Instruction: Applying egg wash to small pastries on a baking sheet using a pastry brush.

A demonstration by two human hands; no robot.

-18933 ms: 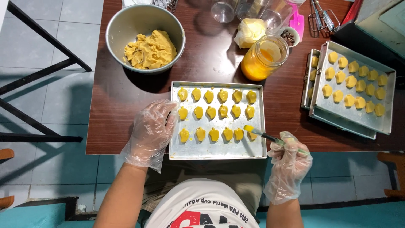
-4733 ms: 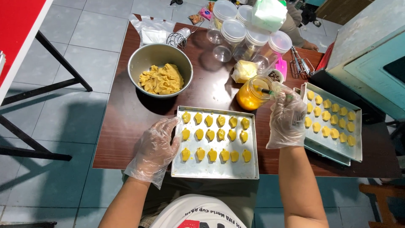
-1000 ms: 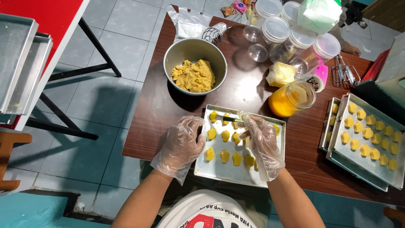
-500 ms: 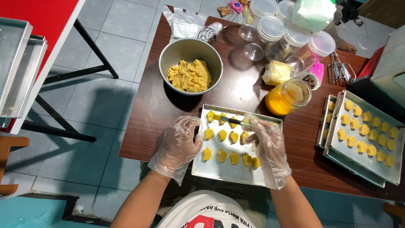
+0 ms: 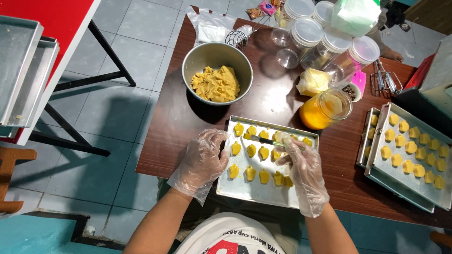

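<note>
the right hand [image 5: 301, 162] pinches a thin brush [image 5: 263, 139] in closed fingers over the yellow cookies [image 5: 258, 162] in the metal tray [image 5: 245, 190] on the bench. the left hand [image 5: 205, 157], fingers loosely open, rests on the tray's left edge. behind, a metal bowl [image 5: 193, 59] holds yellow dough [image 5: 217, 83], and a glass jar [image 5: 325, 109] holds orange liquid.

Bright, even light from above. Glare shines left of the bowl [image 5: 217, 75], which throws soft shadows. Sharp focus throughout.

At your table's far edge: small colourful wrappers [image 5: 262, 8] and a crumpled clear bag [image 5: 207, 29]. A pale green pack [image 5: 355, 15] tops the lidded jars [image 5: 325, 40].
</note>
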